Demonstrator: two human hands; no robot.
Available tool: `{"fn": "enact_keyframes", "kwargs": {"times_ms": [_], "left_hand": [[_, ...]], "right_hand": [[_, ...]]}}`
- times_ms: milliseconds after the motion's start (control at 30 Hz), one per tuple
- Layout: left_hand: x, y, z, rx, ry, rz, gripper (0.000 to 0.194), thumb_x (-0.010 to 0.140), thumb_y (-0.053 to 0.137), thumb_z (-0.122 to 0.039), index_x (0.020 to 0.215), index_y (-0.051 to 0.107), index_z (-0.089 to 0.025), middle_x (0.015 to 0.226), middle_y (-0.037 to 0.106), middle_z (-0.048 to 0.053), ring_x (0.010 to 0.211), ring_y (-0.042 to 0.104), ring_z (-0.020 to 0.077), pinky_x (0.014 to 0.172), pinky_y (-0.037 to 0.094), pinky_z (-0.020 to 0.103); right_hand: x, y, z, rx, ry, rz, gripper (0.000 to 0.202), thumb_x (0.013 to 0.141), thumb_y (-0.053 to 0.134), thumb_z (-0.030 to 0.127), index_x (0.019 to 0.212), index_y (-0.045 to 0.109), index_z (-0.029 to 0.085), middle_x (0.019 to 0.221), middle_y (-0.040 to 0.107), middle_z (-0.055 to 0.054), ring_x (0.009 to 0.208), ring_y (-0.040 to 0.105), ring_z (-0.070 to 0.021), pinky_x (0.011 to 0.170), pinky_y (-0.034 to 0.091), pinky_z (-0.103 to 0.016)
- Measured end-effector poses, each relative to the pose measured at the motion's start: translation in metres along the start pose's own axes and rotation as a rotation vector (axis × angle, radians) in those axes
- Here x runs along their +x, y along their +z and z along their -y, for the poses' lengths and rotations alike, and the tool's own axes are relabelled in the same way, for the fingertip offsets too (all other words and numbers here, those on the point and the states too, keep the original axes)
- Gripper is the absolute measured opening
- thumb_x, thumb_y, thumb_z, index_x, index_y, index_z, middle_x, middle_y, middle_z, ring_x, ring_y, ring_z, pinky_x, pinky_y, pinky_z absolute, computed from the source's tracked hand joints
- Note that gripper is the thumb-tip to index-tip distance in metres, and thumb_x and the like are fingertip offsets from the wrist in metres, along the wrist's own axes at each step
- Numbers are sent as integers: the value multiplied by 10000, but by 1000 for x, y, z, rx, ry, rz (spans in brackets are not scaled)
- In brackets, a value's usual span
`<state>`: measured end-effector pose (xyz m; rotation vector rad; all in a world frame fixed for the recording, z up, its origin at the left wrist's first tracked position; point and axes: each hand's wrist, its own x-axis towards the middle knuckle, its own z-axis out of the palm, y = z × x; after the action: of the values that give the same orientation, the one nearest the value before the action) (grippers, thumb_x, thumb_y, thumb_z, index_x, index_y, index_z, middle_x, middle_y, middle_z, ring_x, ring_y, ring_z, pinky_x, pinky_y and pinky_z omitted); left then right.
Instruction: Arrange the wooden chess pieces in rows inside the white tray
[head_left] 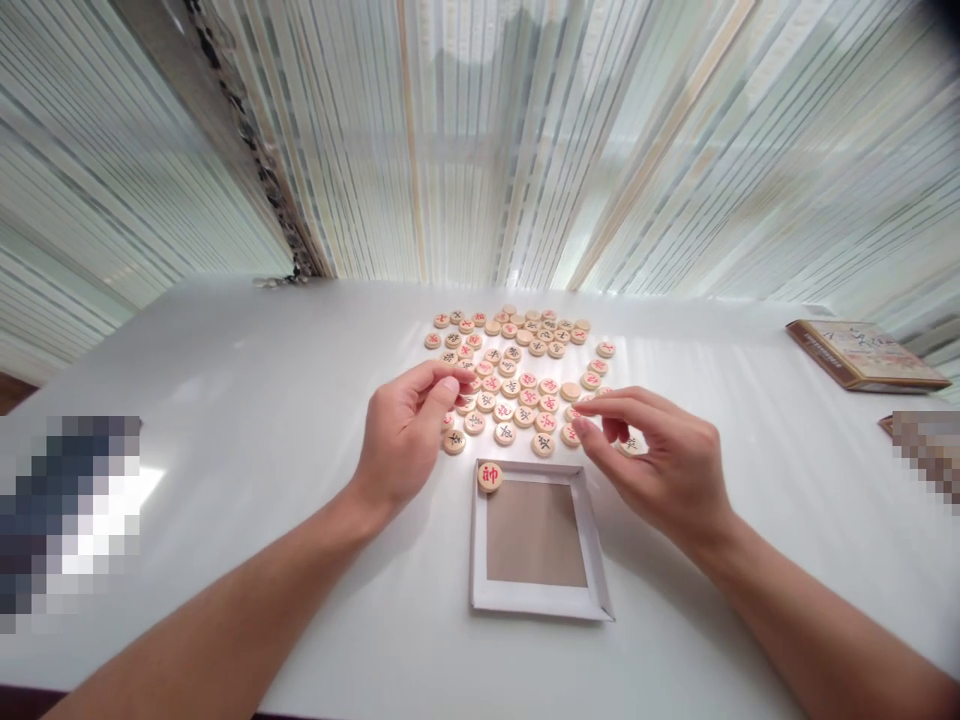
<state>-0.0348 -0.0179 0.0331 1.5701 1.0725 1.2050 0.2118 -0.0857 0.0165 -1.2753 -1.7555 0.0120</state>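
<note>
Many round wooden pieces with red or black characters lie loosely spread on the white table, among them a black-marked piece near the front. My left hand is at the left side of the group, its fingers curled and its thumb close against the index finger; whatever is between them is hidden. Over the right side is my right hand, thumb and index finger slightly apart above red-marked pieces, with nothing visibly held. A red-marked piece rests in the far left corner of a shallow white-rimmed tray.
The white table runs back to a striped string curtain. A flat box lies at the far right, with a partly blurred item in front of it. A pixelated dark object is at the left edge.
</note>
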Motion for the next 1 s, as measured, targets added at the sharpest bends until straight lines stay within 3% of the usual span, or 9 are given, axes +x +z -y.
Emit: {"fn": "enact_keyframes", "kwargs": {"times_ms": [167,333,433,533,600,767,1000], "left_hand": [[14,-12,0,74,36,-94,184,939,669,-290,973,801,-166,923,794,50,891,741,216,856,598,343],[21,-16,10,172,37,-97,194,893,743,-323,1006,806,-178,992,822,57,928,761,223,902,602,357],[20,-15,15,295,41,-55,181,888,735,-329,991,811,-200,996,826,53,927,766,231,784,603,323],[16,-14,18,429,88,3,154,888,714,-303,976,812,-222,995,820,44,909,753,228,618,550,278],[14,-15,19,500,143,54,141,907,691,-286,966,806,-229,990,810,39,906,742,220,587,526,267],[14,-16,23,595,246,168,158,953,640,-260,978,795,-237,1016,792,38,953,743,213,723,563,285],[18,-19,24,642,235,145,186,949,607,-262,962,788,-220,1059,777,70,987,732,241,701,557,296]], "right_hand": [[8,-6,-20,53,150,-94,85,962,718,223,957,801,205,817,742,-32,642,606,-158,608,491,-314],[13,-10,-38,50,321,-155,125,951,720,296,920,816,224,850,791,-36,663,639,-170,616,496,-312],[13,-10,-44,52,392,-145,150,942,719,328,909,823,226,843,803,-36,676,655,-178,624,506,-308],[12,-8,-45,55,402,-98,177,936,710,347,869,819,224,806,795,-33,660,644,-180,611,498,-306],[11,-7,-45,47,394,-65,199,934,703,360,843,811,221,776,784,-31,644,625,-180,601,487,-308],[11,-6,-42,36,381,-10,246,933,702,397,805,798,210,700,748,-27,620,618,-182,601,483,-314],[11,-2,-38,21,355,7,259,938,695,409,807,787,205,718,751,-30,626,631,-182,608,497,-308]]}}
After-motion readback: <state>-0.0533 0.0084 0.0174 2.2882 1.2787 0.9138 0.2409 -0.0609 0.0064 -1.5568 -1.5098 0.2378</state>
